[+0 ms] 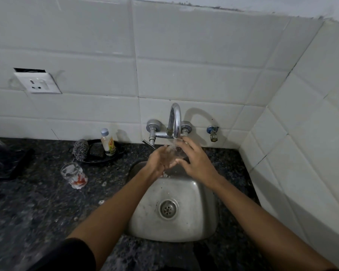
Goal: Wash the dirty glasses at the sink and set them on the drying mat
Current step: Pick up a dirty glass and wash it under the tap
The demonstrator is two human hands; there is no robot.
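A clear glass [174, 152] sits under the running tap [175, 122], over the far edge of the sink [184, 227]. The left hand [158, 160] cups it; the right hand [194, 159] wraps round it, fingers spread. Left on the counter [37, 202], a second glass [73, 175] looks soapy, unrinsed. No drying mat shows; I'd say about halfway.

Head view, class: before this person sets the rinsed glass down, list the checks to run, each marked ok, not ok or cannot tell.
1. Water runs from the tap: ok.
2. Both hands, left hand and right hand, hold the glass: ok.
3. Glass over the sink: ok.
4. Glass rinsed clean: cannot tell.
5. Second glass on the counter washed: not ok, residue shows.
6. Drying mat in sight: cannot tell.
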